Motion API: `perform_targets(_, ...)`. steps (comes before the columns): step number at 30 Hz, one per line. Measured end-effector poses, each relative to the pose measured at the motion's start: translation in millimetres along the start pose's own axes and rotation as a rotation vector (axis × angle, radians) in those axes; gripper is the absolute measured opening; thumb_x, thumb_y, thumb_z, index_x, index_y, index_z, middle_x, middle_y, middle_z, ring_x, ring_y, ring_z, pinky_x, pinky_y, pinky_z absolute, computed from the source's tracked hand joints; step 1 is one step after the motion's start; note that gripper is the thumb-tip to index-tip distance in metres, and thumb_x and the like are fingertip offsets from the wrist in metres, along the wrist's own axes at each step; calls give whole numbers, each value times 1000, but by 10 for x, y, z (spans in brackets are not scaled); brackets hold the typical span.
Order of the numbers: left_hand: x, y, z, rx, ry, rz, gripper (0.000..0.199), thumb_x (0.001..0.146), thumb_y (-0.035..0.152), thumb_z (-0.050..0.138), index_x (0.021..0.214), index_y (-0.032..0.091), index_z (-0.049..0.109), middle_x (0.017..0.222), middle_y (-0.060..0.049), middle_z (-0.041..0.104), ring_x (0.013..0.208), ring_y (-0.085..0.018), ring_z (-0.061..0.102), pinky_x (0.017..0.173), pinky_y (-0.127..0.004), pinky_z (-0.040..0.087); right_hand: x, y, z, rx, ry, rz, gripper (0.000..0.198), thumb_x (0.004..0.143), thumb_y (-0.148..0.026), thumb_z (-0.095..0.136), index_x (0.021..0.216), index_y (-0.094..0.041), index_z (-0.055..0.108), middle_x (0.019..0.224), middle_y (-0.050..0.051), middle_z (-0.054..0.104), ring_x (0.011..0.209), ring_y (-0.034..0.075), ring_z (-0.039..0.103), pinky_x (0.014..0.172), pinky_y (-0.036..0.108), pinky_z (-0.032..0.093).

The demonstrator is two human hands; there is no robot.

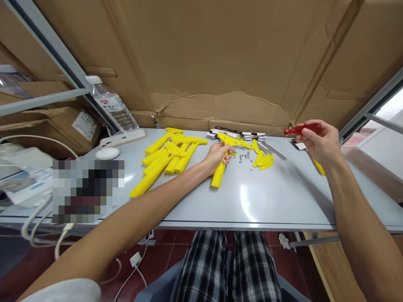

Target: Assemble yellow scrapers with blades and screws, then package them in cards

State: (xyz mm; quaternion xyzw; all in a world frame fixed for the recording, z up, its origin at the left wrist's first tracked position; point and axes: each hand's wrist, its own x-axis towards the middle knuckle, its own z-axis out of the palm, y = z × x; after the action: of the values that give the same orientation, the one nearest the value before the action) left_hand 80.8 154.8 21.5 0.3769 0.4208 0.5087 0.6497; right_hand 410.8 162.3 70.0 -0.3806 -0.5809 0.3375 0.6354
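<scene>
My left hand (218,157) is wrapped round the grip of a yellow plastic scraper (218,178), its wide head pointing away from me. In my right hand (324,140) is a screwdriver with a red handle (292,131); its shaft points left towards the scraper head, and I cannot tell whether the tip touches it. Small screws (244,157) lie scattered just right of my left hand. Beside them are loose yellow plates (265,162) and thin metal blades (273,151). More yellow scraper handles (157,170) lie in a heap to the left of my left hand.
Black-and-white packets (252,136) lie along the back against a cardboard sheet (220,54). A water bottle (115,107), a phone (122,137) and a white oval object (107,153) stand or lie at the left. White cables (30,226) hang over the table's left front edge.
</scene>
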Motion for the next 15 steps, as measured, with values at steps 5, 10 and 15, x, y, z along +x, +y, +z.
perform_targets(5,-42,23,12,16,13,-8,20,79,3,69,75,15,53,70,1,58,45,-2,41,37,-14,28,40,-3,-29,32,19,-22,39,70,-41,91,95,-23,67,95,7,74,63,17,66,64,38,55)
perform_targets(10,-63,36,17,33,11,-13,21,80,3,67,76,16,51,67,2,56,44,-2,39,36,-14,27,16,39,81,-3,2,0,51,71,-58,88,94,-25,57,94,4,71,62,15,63,63,37,56)
perform_targets(15,-35,18,8,45,-8,-19,21,80,3,67,75,16,51,65,3,54,43,-2,39,36,-14,26,-2,68,137,-40,-37,26,60,69,-69,87,97,-26,55,96,3,71,65,15,64,65,38,60)
